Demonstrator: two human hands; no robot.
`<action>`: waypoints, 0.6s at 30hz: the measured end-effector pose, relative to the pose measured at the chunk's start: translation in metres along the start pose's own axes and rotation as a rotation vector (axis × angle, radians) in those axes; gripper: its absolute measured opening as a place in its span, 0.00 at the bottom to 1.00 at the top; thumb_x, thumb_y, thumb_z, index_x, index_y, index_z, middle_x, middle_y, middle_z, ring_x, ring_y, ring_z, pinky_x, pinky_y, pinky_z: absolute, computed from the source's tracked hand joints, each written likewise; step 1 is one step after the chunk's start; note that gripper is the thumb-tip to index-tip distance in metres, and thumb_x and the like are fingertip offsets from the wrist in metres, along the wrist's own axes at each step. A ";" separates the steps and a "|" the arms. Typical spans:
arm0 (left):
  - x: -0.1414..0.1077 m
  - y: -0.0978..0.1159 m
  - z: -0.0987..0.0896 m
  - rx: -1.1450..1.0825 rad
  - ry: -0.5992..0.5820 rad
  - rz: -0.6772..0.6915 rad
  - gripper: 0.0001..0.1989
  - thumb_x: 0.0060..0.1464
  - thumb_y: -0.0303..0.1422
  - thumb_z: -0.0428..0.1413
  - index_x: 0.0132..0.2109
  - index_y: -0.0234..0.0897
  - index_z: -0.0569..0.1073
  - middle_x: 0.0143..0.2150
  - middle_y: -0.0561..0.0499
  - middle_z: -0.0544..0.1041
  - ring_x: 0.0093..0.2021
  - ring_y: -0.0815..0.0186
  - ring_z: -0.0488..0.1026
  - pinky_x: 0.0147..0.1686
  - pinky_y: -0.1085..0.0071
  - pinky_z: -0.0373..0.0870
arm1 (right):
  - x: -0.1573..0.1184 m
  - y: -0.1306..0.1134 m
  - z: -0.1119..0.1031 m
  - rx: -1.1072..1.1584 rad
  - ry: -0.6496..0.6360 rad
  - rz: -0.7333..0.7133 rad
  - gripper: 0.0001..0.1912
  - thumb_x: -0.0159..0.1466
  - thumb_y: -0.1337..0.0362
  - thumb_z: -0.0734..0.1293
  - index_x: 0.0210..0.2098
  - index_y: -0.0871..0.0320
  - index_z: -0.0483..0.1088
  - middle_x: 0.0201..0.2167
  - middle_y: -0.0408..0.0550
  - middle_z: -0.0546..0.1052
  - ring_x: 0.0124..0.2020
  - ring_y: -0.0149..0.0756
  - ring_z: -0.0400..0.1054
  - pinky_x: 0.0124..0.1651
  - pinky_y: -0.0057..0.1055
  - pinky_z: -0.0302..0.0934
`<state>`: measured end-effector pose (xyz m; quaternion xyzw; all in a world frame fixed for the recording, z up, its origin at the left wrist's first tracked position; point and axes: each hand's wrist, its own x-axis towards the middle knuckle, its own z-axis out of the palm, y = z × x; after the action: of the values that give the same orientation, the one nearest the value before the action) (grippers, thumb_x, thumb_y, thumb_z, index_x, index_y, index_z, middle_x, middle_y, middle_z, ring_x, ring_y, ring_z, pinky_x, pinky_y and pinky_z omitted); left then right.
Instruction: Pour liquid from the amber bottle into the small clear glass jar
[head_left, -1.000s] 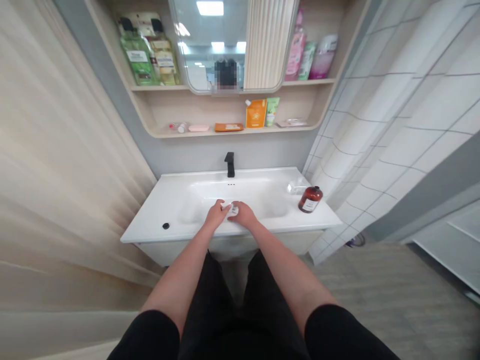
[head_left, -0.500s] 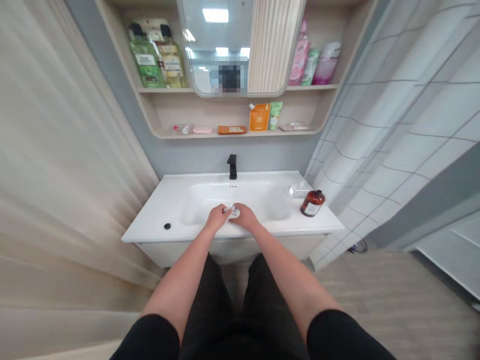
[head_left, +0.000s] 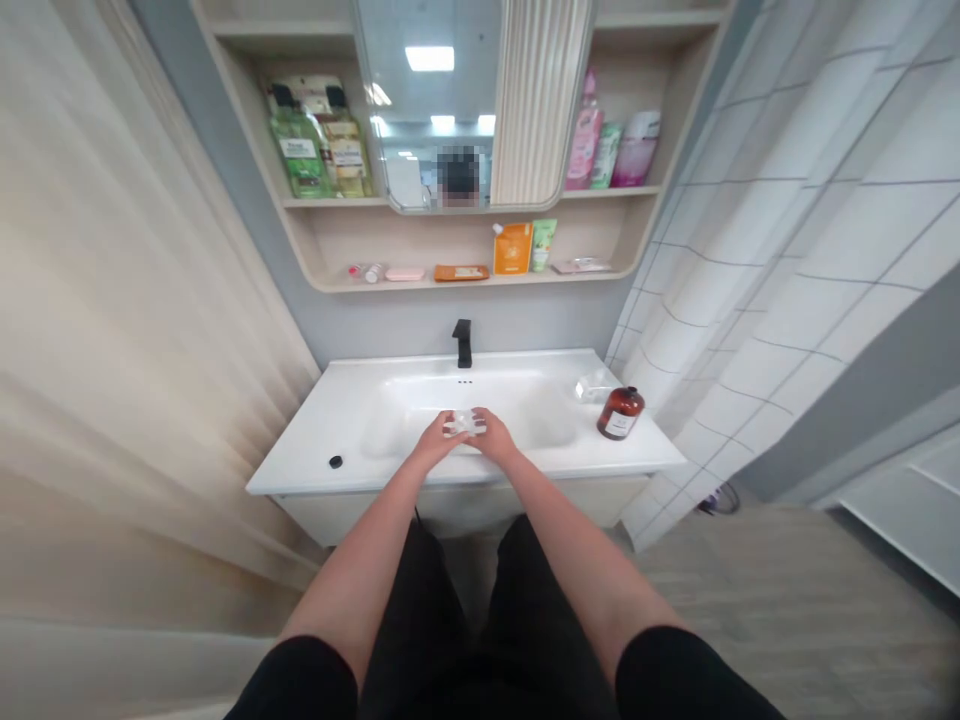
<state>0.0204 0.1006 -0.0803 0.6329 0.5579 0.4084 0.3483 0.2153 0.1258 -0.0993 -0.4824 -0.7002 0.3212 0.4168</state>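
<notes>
Over the front of the white sink [head_left: 517, 400], both hands hold a small clear-and-white object [head_left: 465, 423], its kind too small to make out. My left hand [head_left: 433, 440] grips its left side, fingers closed around the edge. On the opposite side my right hand [head_left: 492, 437] has its fingers curled on it, and the fingertips of both hands nearly meet beneath. A brown bottle [head_left: 621, 413] with a white label stands upright on the right of the counter. Beside it lies a clear plastic thing [head_left: 592, 387]. A small black cap [head_left: 335, 462] rests on the left counter.
A black faucet [head_left: 463, 343] rises behind the basin. Above it hangs a mirror cabinet [head_left: 480, 285] whose shelves carry several bottles, an orange pouch [head_left: 513, 249] and a green tube [head_left: 543, 246]. A pale curtain [head_left: 150, 350] borders the left, a tiled wall [head_left: 750, 300] the right.
The held clear-and-white object has been turned and now shows wider between my hands, with the fingers spread further along it. The view has tilted up slightly.
</notes>
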 end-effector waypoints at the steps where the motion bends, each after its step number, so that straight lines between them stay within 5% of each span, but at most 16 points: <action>1: -0.001 -0.001 0.000 0.021 -0.018 -0.008 0.28 0.56 0.40 0.72 0.60 0.42 0.74 0.57 0.44 0.84 0.50 0.59 0.83 0.51 0.64 0.78 | 0.000 0.001 0.002 -0.019 -0.011 -0.019 0.32 0.57 0.62 0.80 0.59 0.54 0.71 0.53 0.53 0.82 0.51 0.46 0.80 0.54 0.42 0.75; 8: -0.006 0.008 -0.001 0.136 0.020 -0.033 0.26 0.57 0.37 0.70 0.60 0.42 0.75 0.52 0.47 0.86 0.52 0.55 0.84 0.56 0.62 0.77 | -0.001 0.001 0.005 -0.086 -0.079 -0.065 0.32 0.56 0.57 0.82 0.56 0.54 0.71 0.51 0.50 0.82 0.51 0.47 0.79 0.58 0.43 0.72; 12: -0.006 0.014 -0.006 0.070 0.211 -0.109 0.17 0.59 0.32 0.66 0.54 0.39 0.76 0.56 0.43 0.85 0.53 0.55 0.84 0.57 0.62 0.77 | -0.001 -0.001 0.002 -0.001 -0.084 -0.039 0.41 0.54 0.55 0.84 0.64 0.50 0.69 0.57 0.51 0.80 0.53 0.45 0.79 0.59 0.43 0.73; 15: -0.003 0.019 -0.026 0.039 0.358 -0.147 0.19 0.59 0.32 0.66 0.56 0.39 0.76 0.58 0.42 0.84 0.53 0.56 0.84 0.57 0.62 0.77 | -0.001 -0.002 0.000 -0.017 -0.081 0.001 0.39 0.58 0.56 0.82 0.65 0.48 0.70 0.58 0.51 0.81 0.51 0.43 0.81 0.60 0.43 0.73; 18: 0.005 0.025 -0.069 0.081 0.460 -0.152 0.24 0.58 0.34 0.67 0.60 0.40 0.74 0.61 0.43 0.83 0.54 0.56 0.84 0.58 0.62 0.77 | 0.000 -0.001 -0.001 -0.070 -0.091 0.033 0.28 0.62 0.59 0.80 0.60 0.49 0.74 0.53 0.49 0.84 0.50 0.44 0.81 0.58 0.42 0.74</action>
<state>-0.0316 0.1011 -0.0280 0.4929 0.6845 0.4916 0.2163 0.2155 0.1257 -0.0978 -0.4931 -0.7212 0.3251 0.3620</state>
